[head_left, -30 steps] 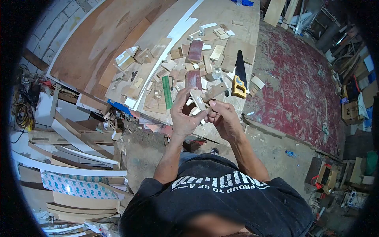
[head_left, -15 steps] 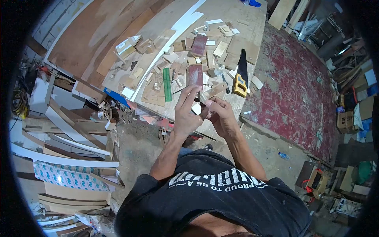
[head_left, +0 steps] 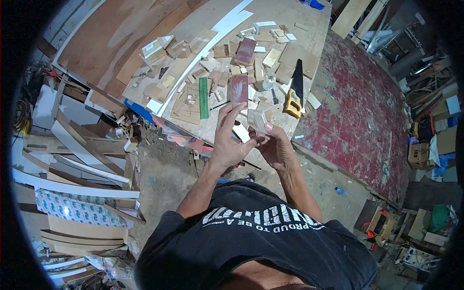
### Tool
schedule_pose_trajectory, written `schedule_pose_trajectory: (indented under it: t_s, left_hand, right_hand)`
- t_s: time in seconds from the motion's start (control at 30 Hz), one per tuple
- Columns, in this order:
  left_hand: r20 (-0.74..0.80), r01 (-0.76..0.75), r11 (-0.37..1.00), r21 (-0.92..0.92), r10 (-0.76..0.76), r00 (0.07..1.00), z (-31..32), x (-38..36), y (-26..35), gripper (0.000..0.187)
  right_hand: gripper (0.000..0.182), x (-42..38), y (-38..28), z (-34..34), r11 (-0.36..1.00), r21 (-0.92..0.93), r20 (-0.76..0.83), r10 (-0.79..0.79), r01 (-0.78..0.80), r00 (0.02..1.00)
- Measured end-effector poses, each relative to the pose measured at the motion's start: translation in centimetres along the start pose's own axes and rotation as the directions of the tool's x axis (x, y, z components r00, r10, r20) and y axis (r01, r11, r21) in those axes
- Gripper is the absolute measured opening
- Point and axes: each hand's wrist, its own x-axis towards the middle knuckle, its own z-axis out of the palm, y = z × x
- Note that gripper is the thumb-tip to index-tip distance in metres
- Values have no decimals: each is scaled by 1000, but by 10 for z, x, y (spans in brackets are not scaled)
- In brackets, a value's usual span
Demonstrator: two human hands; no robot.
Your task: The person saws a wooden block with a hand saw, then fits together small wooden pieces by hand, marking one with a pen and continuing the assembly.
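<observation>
My right hand (head_left: pixel 274 146) pinches a small pale wooden block (head_left: pixel 258 120) just above the table's near edge. My left hand (head_left: pixel 229 139) is beside it, holding nothing I can make out, with its fingers stretched and its thumb reaching toward the right hand's fingertips. Beyond the left fingertips lies a worn dark-red block (head_left: pixel 239 90), and a second dark-red block (head_left: pixel 245 51) sits farther back. To the left is a green ruler-like strip (head_left: pixel 203 98). A handsaw (head_left: pixel 294 99) with a yellow and black handle rests to the right.
Several wood offcuts and a clear glass jar (head_left: pixel 268 81) are scattered over the plywood table (head_left: pixel 309 43). A long white strip (head_left: pixel 208 47) crosses it. Curved boards (head_left: pixel 72 193) are stacked at left. A raised red floor (head_left: pixel 357 106) lies at right.
The pale block has turned in my right hand so a broader face shows. My left fingers have come away from it and spread. The view has shifted slightly.
</observation>
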Motion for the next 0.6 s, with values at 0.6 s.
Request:
schedule_pose_trajectory:
  t_s: [0.6]
  left_hand:
    - [407,357,835,-418,-179,896,17,-54,-36,51]
  right_hand:
    - [45,-61,40,-62,520,-828,-90,-493,210,865]
